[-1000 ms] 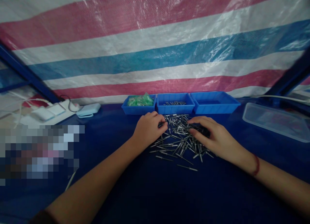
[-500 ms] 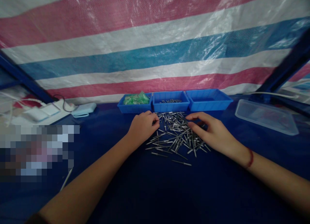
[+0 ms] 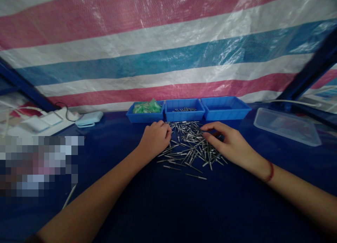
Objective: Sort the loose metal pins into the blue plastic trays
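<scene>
A loose pile of silver pop rivets [image 3: 193, 141] is spread on the dark blue table in front of the bins. At its left edge, my left hand [image 3: 155, 137] is closed with its fingers curled under; whatever they may hold is hidden. My right hand [image 3: 229, 139] rests at the pile's right side, thumb and forefinger apart at the rivets, with no rivet visibly gripped. Just behind the pile, the middle blue bin [image 3: 184, 116] holds some rivets. The left blue bin [image 3: 144, 118] contains a green plastic bag [image 3: 147, 107].
The right blue bin [image 3: 228, 113] stands beside the other two. A clear plastic lid [image 3: 286, 127] lies to the right. At left are a power strip [image 3: 55, 120], a light blue case [image 3: 89, 119] and a pixelated patch. A striped tarp [image 3: 168, 66] hangs behind.
The fingers of my left hand have curled closer together. My right hand stays at the pile, nearly still. The whole view has shifted slightly.
</scene>
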### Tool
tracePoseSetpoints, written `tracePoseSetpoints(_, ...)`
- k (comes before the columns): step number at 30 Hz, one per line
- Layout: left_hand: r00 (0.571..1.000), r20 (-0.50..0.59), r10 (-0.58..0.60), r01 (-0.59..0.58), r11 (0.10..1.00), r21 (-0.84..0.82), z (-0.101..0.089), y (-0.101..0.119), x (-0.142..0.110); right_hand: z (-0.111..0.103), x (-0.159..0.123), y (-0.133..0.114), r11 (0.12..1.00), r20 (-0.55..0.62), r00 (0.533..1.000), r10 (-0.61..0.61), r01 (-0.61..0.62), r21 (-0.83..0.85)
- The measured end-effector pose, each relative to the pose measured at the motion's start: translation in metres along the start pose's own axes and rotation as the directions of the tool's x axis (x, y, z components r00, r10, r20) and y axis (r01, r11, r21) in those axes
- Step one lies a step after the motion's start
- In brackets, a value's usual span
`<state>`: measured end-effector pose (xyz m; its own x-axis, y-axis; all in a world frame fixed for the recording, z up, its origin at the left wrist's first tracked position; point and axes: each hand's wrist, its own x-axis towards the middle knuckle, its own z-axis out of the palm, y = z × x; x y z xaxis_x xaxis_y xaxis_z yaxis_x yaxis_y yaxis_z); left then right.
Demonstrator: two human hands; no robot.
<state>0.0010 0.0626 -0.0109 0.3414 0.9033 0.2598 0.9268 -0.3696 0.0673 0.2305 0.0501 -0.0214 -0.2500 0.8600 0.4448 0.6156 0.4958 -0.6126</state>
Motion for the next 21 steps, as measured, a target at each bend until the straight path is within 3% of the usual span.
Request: tracePoseSetpoints(21,1.0,0.022,0.02,-0.02,1.0,0.017,-0.0032,0.0042,-0.0008,-0.0005,-0.0002,-0.003,1.0,0.027,1.0,0.016,-0.016,-0.005)
